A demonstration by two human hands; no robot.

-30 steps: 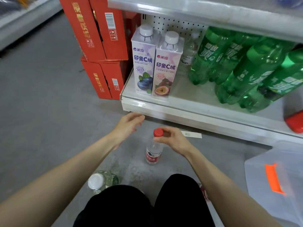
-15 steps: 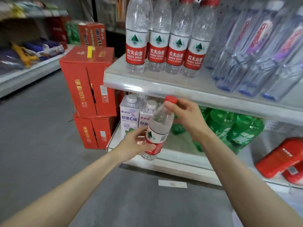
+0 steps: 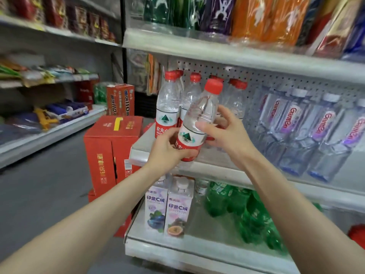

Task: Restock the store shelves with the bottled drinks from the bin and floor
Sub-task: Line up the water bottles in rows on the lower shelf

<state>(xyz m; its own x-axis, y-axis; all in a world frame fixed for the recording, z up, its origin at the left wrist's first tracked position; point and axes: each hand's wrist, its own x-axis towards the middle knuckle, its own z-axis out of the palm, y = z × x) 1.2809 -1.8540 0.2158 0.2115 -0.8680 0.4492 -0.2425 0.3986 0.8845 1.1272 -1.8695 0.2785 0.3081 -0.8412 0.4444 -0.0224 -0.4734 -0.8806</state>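
Red-capped clear plastic water bottle being held tilted before the white metal shelf.
Left hand is gripping its red label; right hand is curling round its side.

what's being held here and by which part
A red-capped water bottle in both hands: the left hand grips its red-labelled lower body, the right hand holds the clear middle just above the label.
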